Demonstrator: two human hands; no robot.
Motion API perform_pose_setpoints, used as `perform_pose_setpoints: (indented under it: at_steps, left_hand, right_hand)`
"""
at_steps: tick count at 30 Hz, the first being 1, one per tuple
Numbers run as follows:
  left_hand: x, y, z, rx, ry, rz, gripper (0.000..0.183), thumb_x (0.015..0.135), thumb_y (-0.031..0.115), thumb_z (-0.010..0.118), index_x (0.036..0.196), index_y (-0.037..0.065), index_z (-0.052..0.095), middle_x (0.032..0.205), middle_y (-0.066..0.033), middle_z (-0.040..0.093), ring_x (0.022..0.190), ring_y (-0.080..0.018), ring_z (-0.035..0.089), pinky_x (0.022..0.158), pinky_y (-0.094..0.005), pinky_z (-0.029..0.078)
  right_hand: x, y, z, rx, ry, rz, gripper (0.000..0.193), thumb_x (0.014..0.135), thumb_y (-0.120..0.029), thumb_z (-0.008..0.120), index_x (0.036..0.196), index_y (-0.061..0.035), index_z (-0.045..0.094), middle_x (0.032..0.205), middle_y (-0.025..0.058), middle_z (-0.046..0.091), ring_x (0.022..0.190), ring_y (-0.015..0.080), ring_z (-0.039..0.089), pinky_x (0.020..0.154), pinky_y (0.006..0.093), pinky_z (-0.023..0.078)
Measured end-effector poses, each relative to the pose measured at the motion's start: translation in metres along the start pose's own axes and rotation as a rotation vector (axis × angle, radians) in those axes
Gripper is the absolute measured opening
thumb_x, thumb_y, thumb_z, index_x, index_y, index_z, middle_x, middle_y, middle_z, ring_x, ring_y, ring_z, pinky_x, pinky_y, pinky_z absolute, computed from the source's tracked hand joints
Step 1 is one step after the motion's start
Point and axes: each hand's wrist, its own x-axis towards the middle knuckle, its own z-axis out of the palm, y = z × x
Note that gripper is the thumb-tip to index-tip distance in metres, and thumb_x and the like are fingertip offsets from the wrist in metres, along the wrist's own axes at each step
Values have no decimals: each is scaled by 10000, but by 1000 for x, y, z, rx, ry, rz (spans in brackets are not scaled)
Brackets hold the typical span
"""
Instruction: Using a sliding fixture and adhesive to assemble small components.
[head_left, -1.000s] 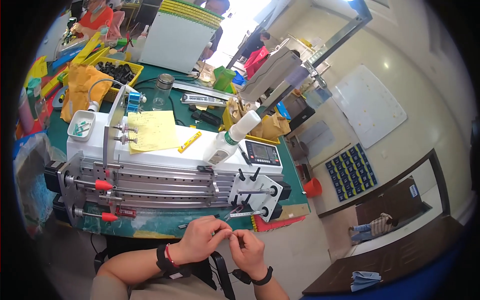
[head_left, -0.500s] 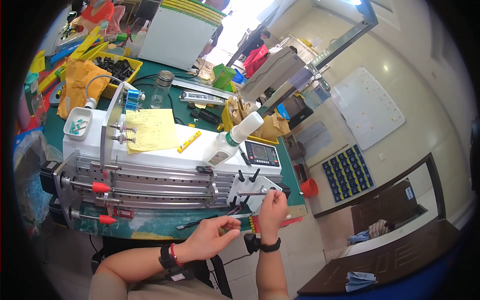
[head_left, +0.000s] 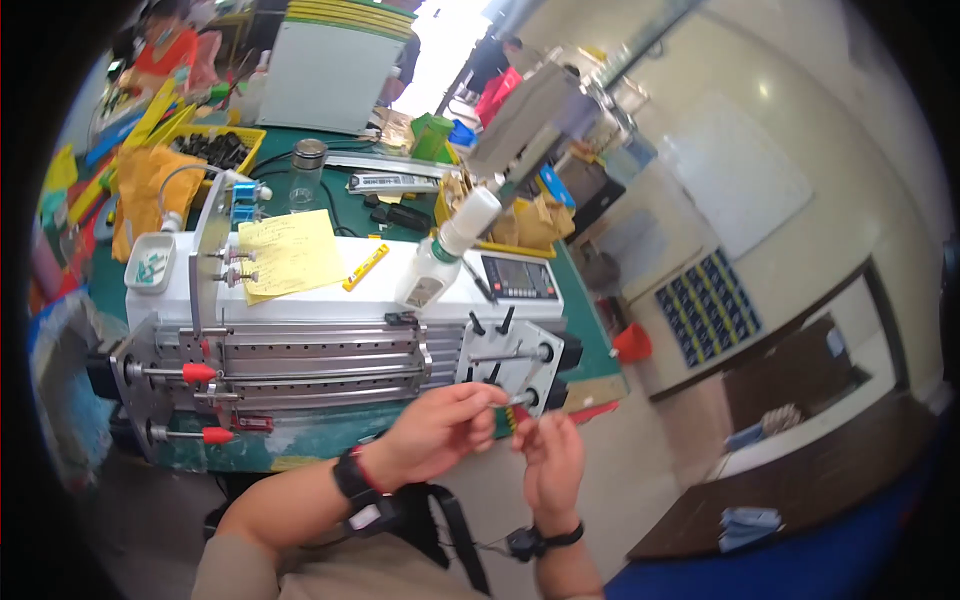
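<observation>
A white bench machine (head_left: 350, 263) with metal rails lies across the table. At its right end a metal end plate (head_left: 487, 350) carries black knobs and two short shafts. My left hand (head_left: 440, 430) is closed, thumb and forefinger pinched beside the lower shaft (head_left: 524, 398); whether they grip the shaft or a small piece cannot be made out. Just right of and below it, my right hand (head_left: 553, 465) has its fingers curled together near the same shaft, and anything in them is too small to name. Two shafts with red tips (head_left: 199, 373) stand at the machine's left end.
On the machine sit a white bottle (head_left: 430, 275), a yellow note sheet (head_left: 290, 255), a yellow marker-like stick (head_left: 366, 267) and a control panel (head_left: 520, 279). A small white tray (head_left: 152, 263) stands left. Behind are a glass jar (head_left: 307, 178) and a yellow basket (head_left: 245, 138) of black parts.
My left hand has risen rightward to the lower shaft, its fingers closing into a pinch. My right hand has dropped away from the upper shaft. The view has shifted slightly.
</observation>
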Motion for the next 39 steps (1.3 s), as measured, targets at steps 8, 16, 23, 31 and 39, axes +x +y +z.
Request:
perform_pose_setpoints:
  at_steps: [8, 16, 23, 31, 39]
  left_hand:
    - [-182, 60, 27, 322, 62, 18, 235, 1102, 134, 666, 1145, -93, 710, 797, -116, 636, 576, -138, 543, 534, -313, 412]
    - [-185, 66, 55, 894, 345, 308, 145, 940, -152, 681, 1001, -57, 772, 1153, -221, 691, 716, -197, 745, 552, -250, 535]
    - [-194, 89, 56, 2245, 790, 934, 143, 885, -119, 760, 967, -3, 780, 1117, -126, 709, 981, -254, 712, 855, -367, 574]
    - [-208, 141, 51, 2359, 1041, 765, 286, 769, 22, 938, 1019, 20, 802, 1061, -80, 646, 975, -230, 652, 824, -346, 540]
    - [-213, 148, 63, 2210, 970, 693, 281, 829, 32, 906, 1084, 10, 787, 1117, -110, 686, 976, -235, 701, 850, -339, 565]
  right_hand:
    - [79, 30, 33, 96, -211, 530, 157, 1121, -208, 621, 1095, -53, 613, 952, 80, 733, 791, 178, 729, 712, 343, 607]
    - [83, 44, 39, 61, -334, 452, 174, 1118, -214, 632, 1021, -72, 615, 879, 41, 679, 736, 165, 698, 687, 331, 583]
    - [40, 24, 60, -24, -415, 487, 194, 1145, -216, 618, 1116, -25, 646, 991, 98, 751, 864, 211, 790, 795, 350, 640]
    - [-33, 6, 145, -370, -910, -82, 158, 1030, -93, 751, 1092, 0, 640, 946, 101, 759, 789, 189, 752, 720, 305, 576]
    - [-18, 48, 253, -589, -807, -696, 190, 931, -65, 737, 1055, -30, 596, 923, 135, 672, 920, 379, 641, 864, 521, 494]
